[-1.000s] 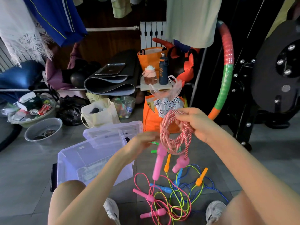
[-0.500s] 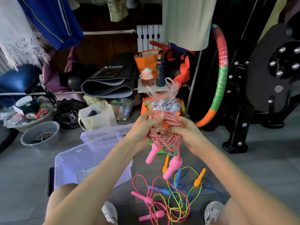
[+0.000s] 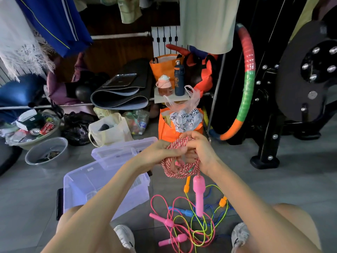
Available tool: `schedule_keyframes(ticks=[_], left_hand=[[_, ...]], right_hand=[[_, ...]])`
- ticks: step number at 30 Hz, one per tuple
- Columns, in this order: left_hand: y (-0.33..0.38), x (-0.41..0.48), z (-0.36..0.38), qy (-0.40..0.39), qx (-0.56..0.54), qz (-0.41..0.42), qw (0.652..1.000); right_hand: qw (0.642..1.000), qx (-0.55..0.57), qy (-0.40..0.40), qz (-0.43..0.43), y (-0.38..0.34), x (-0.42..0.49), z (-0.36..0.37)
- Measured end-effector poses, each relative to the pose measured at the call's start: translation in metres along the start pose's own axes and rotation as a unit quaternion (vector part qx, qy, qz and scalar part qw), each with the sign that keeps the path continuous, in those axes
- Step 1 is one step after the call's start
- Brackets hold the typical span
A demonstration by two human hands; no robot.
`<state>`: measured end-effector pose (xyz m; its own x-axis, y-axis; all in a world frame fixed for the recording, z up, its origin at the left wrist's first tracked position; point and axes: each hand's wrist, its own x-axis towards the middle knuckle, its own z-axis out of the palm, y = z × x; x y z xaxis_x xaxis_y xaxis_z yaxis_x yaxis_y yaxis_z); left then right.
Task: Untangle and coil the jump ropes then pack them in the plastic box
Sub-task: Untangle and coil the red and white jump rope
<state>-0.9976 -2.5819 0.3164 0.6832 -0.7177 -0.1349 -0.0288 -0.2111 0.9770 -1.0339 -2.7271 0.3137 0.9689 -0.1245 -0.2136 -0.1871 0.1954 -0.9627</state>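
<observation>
I have both hands up over the floor, just to the right of the clear plastic box [image 3: 102,187], and they meet on the red-and-white braided rope [image 3: 179,170], which is gathered into a loose coil. My left hand [image 3: 160,152] has its grip clenched on the upper left of the coil, fingers curled over the strands; my right hand [image 3: 201,152] has its grip closed on the top and right side of the same coil. One pink handle [image 3: 198,195] of this rope hangs straight down from the coil below my right hand, free of the floor as far as I can tell. The box stands open on the floor, left of the coil, with its lid [image 3: 124,146] lying against its far side. On the floor to the right of the box, under the coil, the remaining ropes [image 3: 191,229] lie in a tangle: thin pink, yellow-green and blue cords, with pink, blue and orange handles among them. An orange bag [image 3: 164,128] stands beyond the box's far right corner, behind my hands.
</observation>
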Motion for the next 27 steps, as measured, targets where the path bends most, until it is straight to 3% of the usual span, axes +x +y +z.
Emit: schedule_keyframes(ticks=[3, 6, 8, 13, 17, 20, 27], left_hand=[[-0.009, 0.010, -0.001, 0.092, -0.129, -0.015, 0.987], [-0.012, 0.018, 0.001, 0.139, -0.311, -0.037, 0.940], [-0.016, 0.022, 0.003, 0.165, -0.357, -0.052, 0.918], [-0.037, 0.034, 0.002, 0.162, -0.186, 0.039, 0.968], [-0.047, 0.046, 0.000, 0.067, -0.246, 0.050, 0.966], [-0.059, 0.060, 0.000, 0.028, -0.292, 0.029, 0.955], [-0.100, 0.091, 0.006, 0.024, -0.238, -0.010, 0.971]], right_hand=[[0.998, -0.044, -0.015, -0.032, -0.002, 0.005, -0.007], [0.997, 0.008, -0.065, -0.043, 0.004, 0.007, -0.020], [0.995, -0.012, -0.079, -0.056, 0.010, 0.006, -0.026], [0.993, 0.008, -0.108, -0.050, 0.017, 0.011, -0.034], [0.991, 0.037, -0.120, -0.049, 0.009, 0.024, -0.032], [0.992, 0.087, -0.085, -0.042, 0.004, 0.042, -0.033], [0.982, 0.180, 0.059, -0.025, 0.015, 0.099, -0.051]])
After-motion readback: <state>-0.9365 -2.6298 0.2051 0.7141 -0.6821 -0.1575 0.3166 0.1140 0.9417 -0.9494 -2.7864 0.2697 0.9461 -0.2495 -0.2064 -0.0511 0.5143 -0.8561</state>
